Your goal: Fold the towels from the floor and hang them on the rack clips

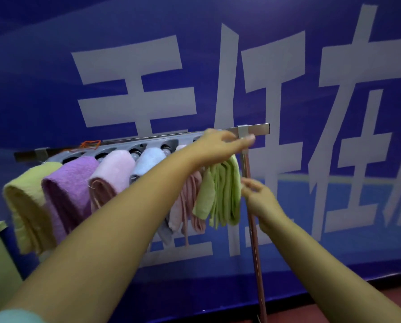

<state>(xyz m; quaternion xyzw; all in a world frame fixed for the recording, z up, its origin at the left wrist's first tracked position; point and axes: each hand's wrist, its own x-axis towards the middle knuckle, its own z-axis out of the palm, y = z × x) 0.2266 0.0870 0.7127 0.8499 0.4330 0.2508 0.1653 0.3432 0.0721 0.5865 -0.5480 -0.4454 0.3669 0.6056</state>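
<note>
Hanging: 6 towels (220,190), 2 hands (220,145).

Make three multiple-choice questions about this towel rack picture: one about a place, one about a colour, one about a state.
1. Where does the green towel hang?
A. right end of the row
B. left end
C. middle

2. What colour is the towel right of the yellow towel?
A. blue
B. purple
C. white

3. What does the right hand hold?
A. a clip
B. a towel
C. nothing

Answers: 1 A, it is last before the rack post. 2 B, the purple towel is next. 3 C, its fingers are beside the green towel, loose.
</note>
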